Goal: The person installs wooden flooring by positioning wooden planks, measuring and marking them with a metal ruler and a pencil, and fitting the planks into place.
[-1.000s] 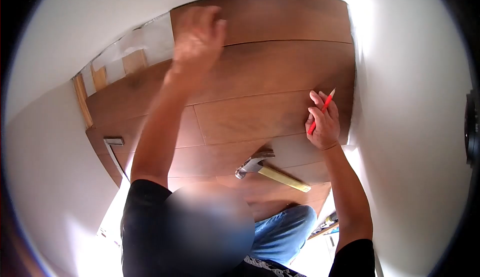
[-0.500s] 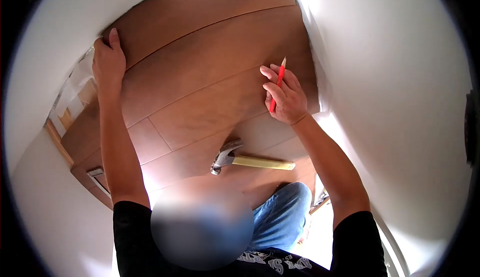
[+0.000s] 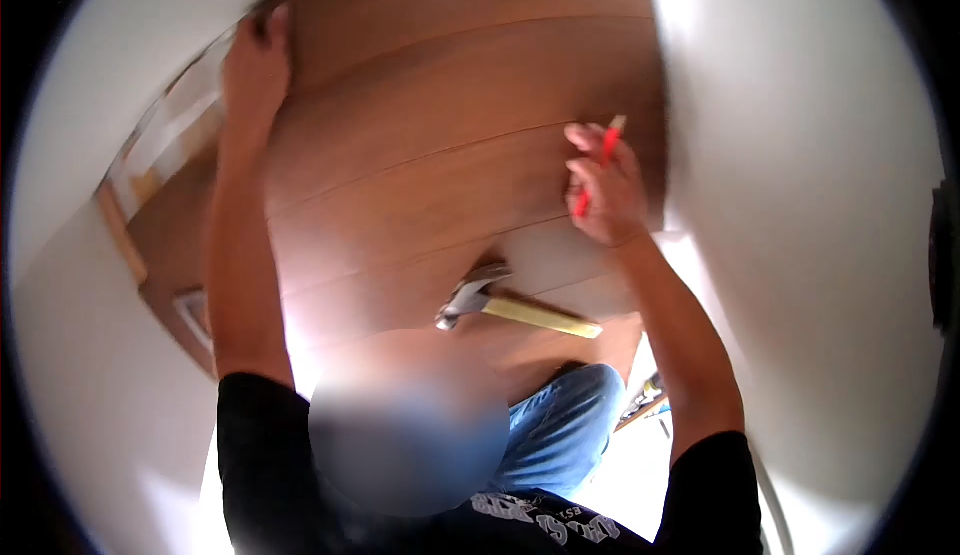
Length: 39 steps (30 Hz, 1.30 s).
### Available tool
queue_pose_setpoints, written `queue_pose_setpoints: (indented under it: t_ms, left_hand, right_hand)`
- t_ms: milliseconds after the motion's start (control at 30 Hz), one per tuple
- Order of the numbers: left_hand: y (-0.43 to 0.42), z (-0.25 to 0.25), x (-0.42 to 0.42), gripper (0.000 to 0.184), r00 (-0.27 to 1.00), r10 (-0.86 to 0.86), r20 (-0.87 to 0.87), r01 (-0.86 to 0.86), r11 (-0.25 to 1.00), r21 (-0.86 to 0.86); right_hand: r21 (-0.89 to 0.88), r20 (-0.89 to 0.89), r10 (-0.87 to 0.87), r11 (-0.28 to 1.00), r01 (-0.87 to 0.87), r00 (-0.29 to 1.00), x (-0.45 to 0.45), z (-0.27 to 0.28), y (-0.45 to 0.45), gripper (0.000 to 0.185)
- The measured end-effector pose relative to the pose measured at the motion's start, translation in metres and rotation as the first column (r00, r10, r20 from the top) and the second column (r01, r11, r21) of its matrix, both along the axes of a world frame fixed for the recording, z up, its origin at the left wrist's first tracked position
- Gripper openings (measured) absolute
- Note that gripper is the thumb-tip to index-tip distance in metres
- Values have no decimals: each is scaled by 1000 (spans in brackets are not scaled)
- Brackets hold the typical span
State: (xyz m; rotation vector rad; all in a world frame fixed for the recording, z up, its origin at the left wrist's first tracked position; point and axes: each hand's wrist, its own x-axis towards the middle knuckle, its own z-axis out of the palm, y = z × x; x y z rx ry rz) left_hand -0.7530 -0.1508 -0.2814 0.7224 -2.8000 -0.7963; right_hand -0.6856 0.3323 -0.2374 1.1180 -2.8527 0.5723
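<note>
My left hand (image 3: pixel 255 75) is at the left end of a brown wooden floor plank (image 3: pixel 450 5), by the far wall. Its thumb lies over the plank and the fingers curl at the edge, blurred by motion. In my right hand (image 3: pixel 615 195) is a red pencil (image 3: pixel 611 145), its bare wood tip pointing away from me. That hand hovers over the planks near the right wall. A claw hammer (image 3: pixel 540 316) with a yellow handle lies on the floor between my arms, its head to the left.
White walls rise on the left (image 3: pixel 80 335) and right (image 3: pixel 800 205). At the left, an uncovered strip (image 3: pixel 180 130) shows beside the plank ends. A rectangular metal-framed floor opening (image 3: pixel 195 317) is near my left forearm. My bent knee (image 3: pixel 575 405) rests close to the hammer.
The view has shifted, so the floor and hammer appear displaced and blurrier. Both hands appear farther right, the left one also higher. The pencil stays in my right hand.
</note>
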Motion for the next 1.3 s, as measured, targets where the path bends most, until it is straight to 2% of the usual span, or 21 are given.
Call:
queue_pose_setpoints:
  t_ms: [67,100,167,200,267,500,567,600,667,767,800,833,900,933,1000,1033,1100,1133,1167,1233,1300]
  left_hand:
    - [-11,-4,-2,71,999,-31,9,30,998,56]
    - [-11,15,0,68,991,-62,120,47,991,122]
    - [-41,-26,2,55,984,-118,-134,123,992,27]
    - [-43,-7,3,55,987,-102,-125,105,994,13]
    - [-36,45,-6,81,958,-176,226,48,875,481]
    - [-40,38,-3,86,959,-149,240,10,866,500]
    - [-48,18,-7,79,964,-199,177,142,947,288]
    - [-46,19,-9,79,966,-200,163,148,947,286]
    - [-30,29,-5,63,950,-159,270,127,983,135]
    - [-2,46,8,65,957,-86,278,52,991,125]
    - [6,38,18,56,979,-80,188,79,997,10]
    - [11,36,29,56,979,-76,190,76,997,6]
    - [16,34,58,42,957,-201,210,252,934,-254]
    - [11,42,80,42,951,-180,250,246,931,-268]
    - [-6,66,135,31,918,-394,51,393,880,-266]
    - [-28,71,167,31,923,-370,105,384,879,-281]
    - [-87,76,240,37,873,-305,382,483,655,-581]
    - [-117,85,274,37,883,-151,445,380,787,-486]
    - [-140,87,315,39,881,-5,474,245,861,-446]
    - [-186,91,396,42,793,293,534,-59,910,-411]
    - [-254,28,507,51,799,288,528,-220,957,-189]
  right_hand:
    - [-21,32,11,1000,-10,999,1,-6,3,41]
    - [-102,10,25,994,-23,1000,0,-17,5,41]
    - [-53,-21,41,998,-42,999,-1,-8,-3,37]
    - [-35,-24,46,998,-46,999,-2,-6,-5,37]
    - [-13,-22,53,998,-53,998,-1,-3,-5,36]
    - [6,-29,72,997,-72,997,-2,-2,-6,38]
    - [16,-35,74,997,-73,997,-4,-3,-7,39]
    - [11,-29,69,998,-69,997,-4,-5,-6,39]
    - [4,-7,58,998,-58,998,-2,-4,-4,39]
    - [-21,-23,69,997,-69,997,-3,-6,-4,39]
    - [-37,-6,63,997,-63,998,-4,-5,-4,35]
    - [-41,-4,66,997,-67,998,-3,-5,-3,35]
    - [27,25,32,999,-33,999,-1,-7,-1,30]
    - [8,45,70,997,-71,997,-7,-6,-1,27]
    - [10,57,107,994,-108,993,-7,-5,-1,28]
    - [-55,84,96,994,-92,992,-5,-11,1,25]
    - [19,9,116,993,-117,993,-4,-9,-2,24]
    - [-1,9,114,993,-114,993,-4,-9,-3,24]
    - [-16,8,110,994,-110,994,-3,-10,-2,25]
    - [-28,5,99,995,-99,995,-3,-8,2,25]
    - [16,8,115,993,-115,993,-3,-6,-3,27]
